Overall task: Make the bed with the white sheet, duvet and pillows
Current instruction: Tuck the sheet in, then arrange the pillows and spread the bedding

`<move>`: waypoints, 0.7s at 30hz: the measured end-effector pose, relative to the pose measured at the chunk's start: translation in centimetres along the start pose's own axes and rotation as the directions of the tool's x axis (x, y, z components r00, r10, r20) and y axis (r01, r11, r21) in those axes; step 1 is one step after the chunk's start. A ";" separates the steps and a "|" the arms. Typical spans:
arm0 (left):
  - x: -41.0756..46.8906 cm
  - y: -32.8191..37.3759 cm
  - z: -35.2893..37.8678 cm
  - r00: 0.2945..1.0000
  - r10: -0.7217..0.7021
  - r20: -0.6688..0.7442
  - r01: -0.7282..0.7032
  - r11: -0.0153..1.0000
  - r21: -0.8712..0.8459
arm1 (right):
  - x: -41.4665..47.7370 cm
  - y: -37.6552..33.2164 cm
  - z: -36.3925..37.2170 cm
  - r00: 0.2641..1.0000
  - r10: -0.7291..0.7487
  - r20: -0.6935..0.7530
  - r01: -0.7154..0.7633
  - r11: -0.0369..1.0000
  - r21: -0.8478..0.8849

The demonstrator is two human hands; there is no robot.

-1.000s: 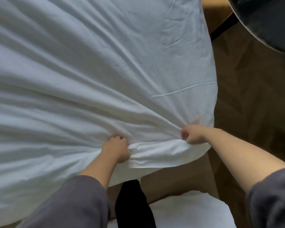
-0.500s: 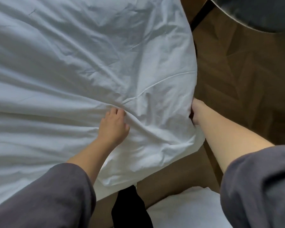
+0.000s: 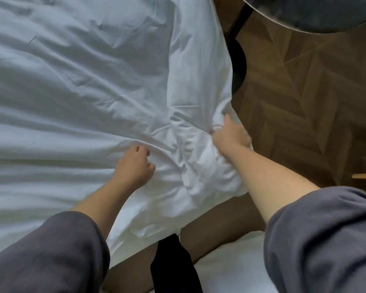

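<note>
White duvet [image 3: 82, 92] fills the frame from 7 o'clock round to 12, rumpled, with creases fanning toward the near corner. Right hand [image 3: 230, 134], just past centre toward 3 o'clock, is clenched on a bunched fistful of that corner right at the bed's edge. Left hand [image 3: 133, 166] sits just beside it toward 8 o'clock, knuckles up and fingers curled onto a ridge of fabric. Pinching or only resting there? Can't tell from this angle. Grey sleeves [image 3: 51, 254] are pushed up both forearms. Herringbone wood floor [image 3: 304, 102] runs down the 3 o'clock side, and a dark round seat [image 3: 315, 13] cuts in at 1 o'clock. A black strip of cloth [image 3: 173, 265] hangs at 6 o'clock, with a white cushion [image 3: 230, 263] just beside it at 5.
</note>
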State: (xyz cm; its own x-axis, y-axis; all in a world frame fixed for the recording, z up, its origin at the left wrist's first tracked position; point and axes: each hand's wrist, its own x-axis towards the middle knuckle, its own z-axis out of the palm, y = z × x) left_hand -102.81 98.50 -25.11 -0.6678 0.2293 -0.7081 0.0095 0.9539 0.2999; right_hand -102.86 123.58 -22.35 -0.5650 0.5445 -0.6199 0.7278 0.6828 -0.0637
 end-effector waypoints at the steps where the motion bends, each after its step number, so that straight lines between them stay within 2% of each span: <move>1: -0.3 0.5 -0.2 1.000 -0.001 0.010 0.001 1.000 0.011 | -0.5 2.1 -1.3 1.000 -0.005 -0.021 -0.001 0.958 -0.286; 2: -0.7 1.0 -0.3 1.000 0.004 0.016 -0.004 1.000 0.019 | -0.8 4.1 -2.5 1.000 -0.006 -0.010 0.000 0.878 -0.478; 3: -1.0 1.7 -0.3 1.000 0.013 0.020 -0.013 1.000 0.026 | -1.4 6.0 -3.6 1.000 0.002 0.014 0.007 0.804 -0.594; 5: -1.6 2.9 0.0 0.999 0.031 0.021 -0.032 0.998 0.045 | -1.9 8.8 -4.3 0.995 0.055 0.077 0.016 0.707 -0.707; 7: -2.1 3.8 0.6 0.999 0.035 0.038 -0.037 0.997 0.064 | -2.6 10.0 -3.3 0.981 0.139 0.135 0.009 0.661 -0.750; 9: -2.4 4.1 1.4 0.997 0.023 0.074 -0.029 0.996 0.083 | -3.4 10.3 -1.8 0.960 0.224 0.170 -0.025 0.669 -0.743; 12: -3.0 2.8 2.6 0.984 0.031 0.175 -0.057 0.988 0.143 | -4.4 10.9 0.3 0.910 0.329 0.252 -0.110 0.778 -0.618; 13: -3.3 2.1 2.9 0.975 0.030 0.222 -0.070 0.982 0.173 | -4.7 11.2 1.0 0.913 0.320 0.254 -0.122 0.806 -0.579; 14: -3.7 1.4 3.1 0.965 0.026 0.262 -0.080 0.977 0.200 | -5.2 11.3 1.6 0.934 0.269 0.236 -0.102 0.832 -0.546; 17: -5.7 -0.3 3.5 0.952 0.008 0.305 -0.071 0.978 0.197 | -7.1 10.6 3.1 0.986 -0.006 0.169 0.077 0.906 -0.416; 21: -9.8 -3.3 2.1 0.960 0.005 0.282 -0.042 0.991 0.128 | -10.7 6.1 4.9 0.957 -0.225 0.185 0.280 0.886 -0.369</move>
State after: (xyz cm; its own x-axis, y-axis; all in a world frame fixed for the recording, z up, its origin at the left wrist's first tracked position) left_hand -94.78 93.51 -20.53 -0.4312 0.2790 -0.8581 0.1332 0.9603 0.2453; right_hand -90.48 119.49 -19.94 -0.6322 0.2773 -0.7235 0.3438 0.9372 0.0588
